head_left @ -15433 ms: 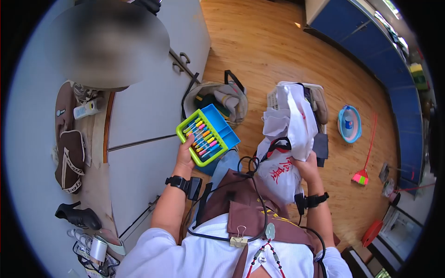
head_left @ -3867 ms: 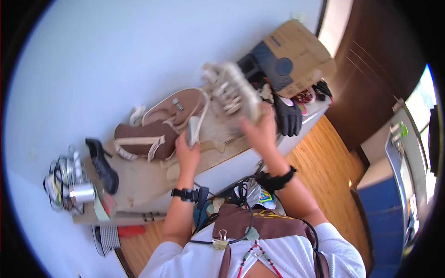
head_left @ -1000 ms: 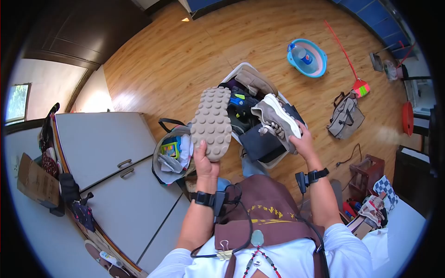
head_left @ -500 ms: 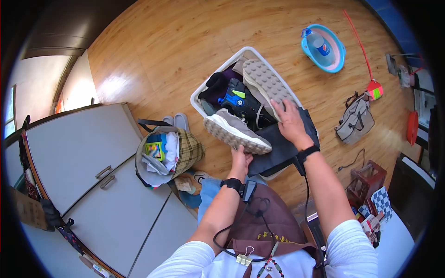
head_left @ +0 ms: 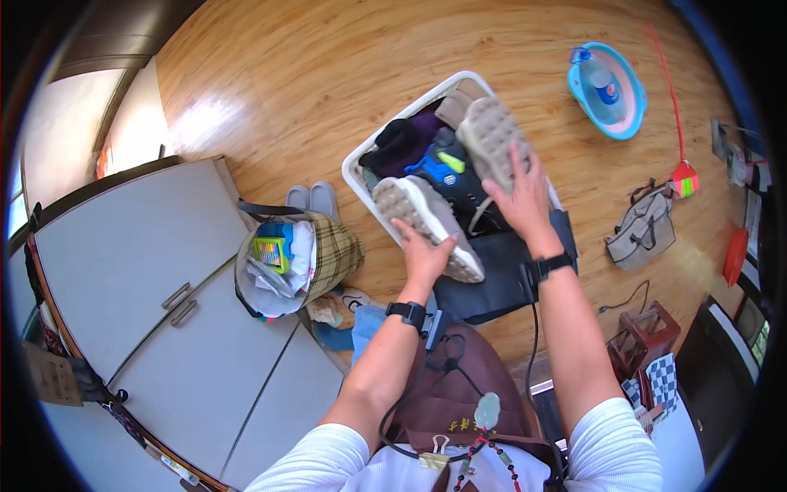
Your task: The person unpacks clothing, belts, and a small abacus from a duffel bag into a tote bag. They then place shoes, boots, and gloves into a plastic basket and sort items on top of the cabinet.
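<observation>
A white-rimmed bin stands on the floor before me, holding dark clothing and a black item with blue and lime parts. My left hand grips the left shoe, a grey one with its pale studded sole turned outward, over the bin's near left side. On the right, my right hand has its fingers on the studded sole of the other shoe. Below the shoes, a dark flat panel covers the bin's near end.
At left, a plaid bag with items inside stands beside grey slippers and a white cabinet. To the right are a blue basin with a bottle, a grey bag and a reddish-brown stool.
My left hand has moved up along its shoe, which now slants more steeply. The right shoe has tilted, with my right hand farther up its sole. The camera view has shifted slightly.
</observation>
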Action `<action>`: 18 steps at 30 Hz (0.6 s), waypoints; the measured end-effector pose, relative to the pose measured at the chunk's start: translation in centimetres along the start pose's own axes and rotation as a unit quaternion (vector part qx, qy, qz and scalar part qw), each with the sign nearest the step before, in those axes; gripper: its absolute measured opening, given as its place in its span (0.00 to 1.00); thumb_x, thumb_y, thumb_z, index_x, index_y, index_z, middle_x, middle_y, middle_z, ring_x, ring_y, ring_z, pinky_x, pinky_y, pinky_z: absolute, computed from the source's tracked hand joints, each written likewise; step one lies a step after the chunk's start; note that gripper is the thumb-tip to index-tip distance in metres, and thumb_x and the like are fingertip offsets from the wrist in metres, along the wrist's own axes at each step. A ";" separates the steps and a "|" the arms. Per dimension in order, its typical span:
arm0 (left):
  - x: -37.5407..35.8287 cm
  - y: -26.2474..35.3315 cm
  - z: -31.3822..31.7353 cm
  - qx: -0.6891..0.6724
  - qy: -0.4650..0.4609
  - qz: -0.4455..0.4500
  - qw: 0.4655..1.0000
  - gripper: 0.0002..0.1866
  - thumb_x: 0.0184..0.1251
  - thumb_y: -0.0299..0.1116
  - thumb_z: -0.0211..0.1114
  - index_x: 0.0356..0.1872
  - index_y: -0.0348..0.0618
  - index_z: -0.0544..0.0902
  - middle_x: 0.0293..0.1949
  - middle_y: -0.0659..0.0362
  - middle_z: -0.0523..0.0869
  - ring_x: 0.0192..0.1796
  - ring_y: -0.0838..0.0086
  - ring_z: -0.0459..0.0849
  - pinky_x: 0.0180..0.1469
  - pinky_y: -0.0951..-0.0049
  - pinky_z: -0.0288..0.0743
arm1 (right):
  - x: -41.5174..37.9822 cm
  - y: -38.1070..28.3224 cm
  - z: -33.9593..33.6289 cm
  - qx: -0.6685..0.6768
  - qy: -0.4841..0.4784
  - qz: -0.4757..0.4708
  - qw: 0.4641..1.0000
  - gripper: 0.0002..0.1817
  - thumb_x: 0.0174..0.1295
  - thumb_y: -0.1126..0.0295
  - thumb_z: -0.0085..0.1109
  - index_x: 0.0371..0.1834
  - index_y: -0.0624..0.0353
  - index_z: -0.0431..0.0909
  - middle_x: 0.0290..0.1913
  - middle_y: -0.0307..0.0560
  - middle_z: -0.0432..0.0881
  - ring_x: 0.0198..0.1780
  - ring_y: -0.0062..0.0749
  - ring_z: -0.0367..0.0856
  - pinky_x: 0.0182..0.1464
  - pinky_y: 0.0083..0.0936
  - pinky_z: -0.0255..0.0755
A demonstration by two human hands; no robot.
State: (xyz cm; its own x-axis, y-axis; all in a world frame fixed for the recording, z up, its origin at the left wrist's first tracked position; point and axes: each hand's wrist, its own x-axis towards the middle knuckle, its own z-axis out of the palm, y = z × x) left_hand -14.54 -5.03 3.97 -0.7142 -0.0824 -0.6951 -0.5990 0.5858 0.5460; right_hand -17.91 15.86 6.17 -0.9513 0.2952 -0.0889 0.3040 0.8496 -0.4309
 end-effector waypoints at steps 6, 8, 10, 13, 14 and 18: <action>4.5 -1.0 2.1 0.036 -0.072 -0.064 0.995 0.66 0.47 0.42 0.72 0.64 0.24 0.21 0.60 0.18 0.50 0.62 0.35 0.62 0.65 0.62 0.60 | 0.7 -1.7 4.3 -0.131 0.022 0.035 0.990 0.43 0.52 0.46 0.61 0.71 0.41 0.54 0.62 0.65 0.58 0.64 0.59 0.57 0.62 0.52 0.52; 4.2 -1.1 2.7 0.041 -0.068 -0.080 0.994 0.66 0.48 0.42 0.72 0.64 0.24 0.21 0.60 0.18 0.50 0.61 0.34 0.64 0.65 0.62 0.61 | 0.6 -2.1 4.7 -0.169 0.032 0.028 0.985 0.43 0.51 0.48 0.62 0.71 0.43 0.55 0.63 0.65 0.57 0.65 0.58 0.55 0.62 0.52 0.51; 4.8 -0.6 2.9 0.051 -0.047 -0.074 0.995 0.65 0.50 0.42 0.71 0.64 0.25 0.22 0.60 0.18 0.52 0.59 0.34 0.66 0.63 0.61 0.63 | 0.4 -1.4 5.7 -0.181 0.050 0.019 0.982 0.43 0.51 0.48 0.61 0.71 0.43 0.54 0.63 0.66 0.56 0.65 0.58 0.54 0.62 0.53 0.50; 4.8 0.0 3.1 0.063 -0.042 -0.106 0.992 0.65 0.48 0.44 0.71 0.65 0.25 0.24 0.59 0.22 0.58 0.58 0.38 0.69 0.61 0.59 0.66 | 0.2 -0.9 6.7 -0.204 0.065 0.025 0.977 0.44 0.51 0.46 0.60 0.72 0.42 0.53 0.63 0.66 0.56 0.66 0.60 0.53 0.62 0.54 0.50; 4.8 0.0 3.3 0.068 -0.030 -0.106 0.992 0.65 0.48 0.44 0.72 0.65 0.25 0.24 0.60 0.22 0.57 0.58 0.38 0.70 0.60 0.59 0.67 | 0.0 -0.8 6.8 -0.210 0.059 0.032 0.975 0.44 0.51 0.47 0.60 0.72 0.43 0.53 0.63 0.67 0.56 0.66 0.60 0.54 0.61 0.54 0.51; 4.3 -0.4 2.7 -0.002 -0.024 -0.095 0.995 0.67 0.46 0.41 0.75 0.66 0.31 0.23 0.63 0.21 0.50 0.66 0.36 0.57 0.68 0.60 0.56 | 0.4 -1.0 5.5 -0.157 0.036 0.032 0.986 0.41 0.52 0.55 0.62 0.70 0.50 0.56 0.62 0.66 0.64 0.63 0.59 0.62 0.64 0.46 0.57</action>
State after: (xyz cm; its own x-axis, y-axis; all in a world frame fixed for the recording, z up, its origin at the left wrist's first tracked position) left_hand -16.35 -3.44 -0.50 -0.5706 -0.1524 -0.8070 -0.7228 0.5596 0.4054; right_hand -18.85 12.75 1.65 -0.9267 0.3739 -0.0372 0.3755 0.9183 -0.1254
